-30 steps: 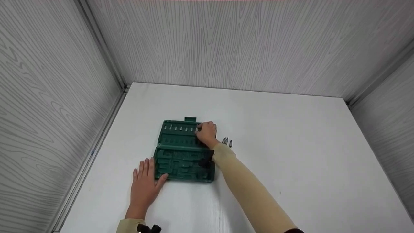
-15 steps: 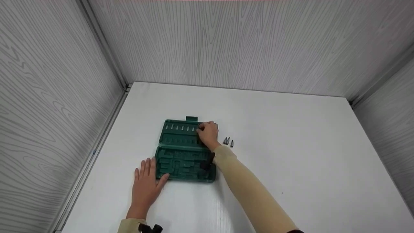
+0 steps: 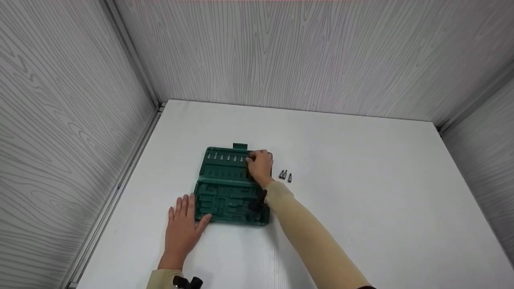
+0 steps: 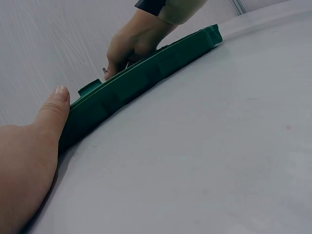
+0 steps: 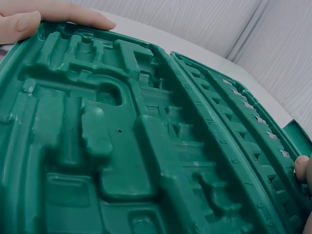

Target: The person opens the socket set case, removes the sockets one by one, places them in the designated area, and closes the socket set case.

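Note:
An open green plastic tool case (image 3: 219,205) lies flat on the white table, its moulded slots facing up. Along the far half runs a row of several small silver screwdriver bits (image 3: 228,158). My right hand (image 3: 261,166) is over the right end of this row, thumb and fingers curled together. A thin metal bit (image 4: 104,70) pokes out at its fingertips in the left wrist view; the rest is hidden by the fingers. My left hand (image 3: 180,235) rests at the near left corner of the case, fingers straight along its side and thumb (image 4: 54,109) against the front edge.
Several loose dark-tipped bits (image 3: 283,174) lie on the table (image 3: 361,180) just right of the case. The case's latch tab (image 3: 240,146) sticks out at the far edge. Grey wood-grain panels (image 3: 297,52) stand behind and on both sides.
The right fingertips have closed in on the slot at the right end of the row, now covering the bit seen there earlier. The left hand keeps its place at the case.

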A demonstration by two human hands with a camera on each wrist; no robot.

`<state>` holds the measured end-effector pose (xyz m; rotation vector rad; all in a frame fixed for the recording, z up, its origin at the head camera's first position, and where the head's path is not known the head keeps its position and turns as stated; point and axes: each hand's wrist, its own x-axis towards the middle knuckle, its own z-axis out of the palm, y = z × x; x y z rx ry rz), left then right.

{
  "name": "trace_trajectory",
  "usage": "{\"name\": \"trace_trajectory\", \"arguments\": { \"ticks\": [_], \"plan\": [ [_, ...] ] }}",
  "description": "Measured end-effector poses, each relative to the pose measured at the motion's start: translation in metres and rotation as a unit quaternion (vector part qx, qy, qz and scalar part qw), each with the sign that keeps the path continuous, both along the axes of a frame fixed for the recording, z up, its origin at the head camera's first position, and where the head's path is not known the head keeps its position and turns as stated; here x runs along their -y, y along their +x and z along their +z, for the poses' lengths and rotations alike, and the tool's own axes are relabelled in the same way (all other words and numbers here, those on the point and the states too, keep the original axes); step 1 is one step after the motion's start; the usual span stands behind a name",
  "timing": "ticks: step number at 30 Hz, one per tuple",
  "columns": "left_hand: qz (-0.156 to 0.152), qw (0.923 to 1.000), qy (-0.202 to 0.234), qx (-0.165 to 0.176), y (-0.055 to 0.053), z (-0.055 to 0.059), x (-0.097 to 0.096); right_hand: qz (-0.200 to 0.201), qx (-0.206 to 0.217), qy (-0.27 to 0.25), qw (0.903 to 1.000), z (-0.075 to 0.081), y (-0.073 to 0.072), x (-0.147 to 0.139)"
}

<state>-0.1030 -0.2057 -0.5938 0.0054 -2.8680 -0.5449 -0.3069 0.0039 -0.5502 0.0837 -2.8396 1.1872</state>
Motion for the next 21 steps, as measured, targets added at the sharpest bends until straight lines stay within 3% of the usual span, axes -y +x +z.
{"name": "trace_trajectory", "arguments": {
  "ticks": [5, 11, 21],
  "plan": [
    [-0.001, 1.0, 0.0, -0.002, 0.001, 0.0, 0.0, -0.005, -0.013, -0.039, 0.9991, 0.002, -0.001, -0.002],
    [0.001, 1.0, 0.0, 0.0, 0.0, 0.002, 0.002, 0.026, -0.034, -0.086, 0.9954, 0.002, 0.0, -0.005],
    [0.002, 1.0, 0.004, 0.005, 0.002, 0.003, 0.006, 0.071, -0.002, -0.181, 0.9809, 0.009, 0.007, -0.021]
  ]
}}
